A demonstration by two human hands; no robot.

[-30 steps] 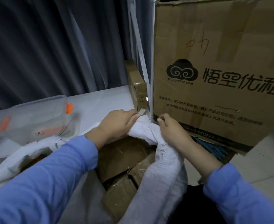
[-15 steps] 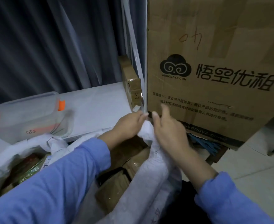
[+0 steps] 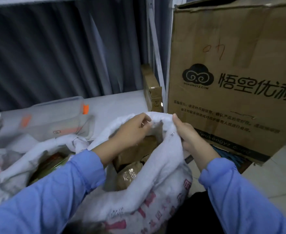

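Observation:
A white woven sack [image 3: 157, 186] with red print stands open in front of me. Brown taped parcels [image 3: 130, 159] fill its inside. My left hand [image 3: 132, 130] grips the rolled rim of the sack from the inner side at its far edge. My right hand [image 3: 187, 134] grips the same rim a little to the right, thumb on top. The rim is pulled up between both hands. Both arms wear blue sleeves.
A large printed cardboard box [image 3: 231, 78] stands close on the right, tilted over blue items. A narrow carton [image 3: 153, 92] leans behind it. A clear plastic bin [image 3: 42, 119] with orange clips lies on a white shelf. A second sack [image 3: 12, 166] sits at left before grey curtains.
The sack's rim has been lifted and spread wider. My right hand went from open fingers back to gripping the rim. The view has tilted up and moved closer.

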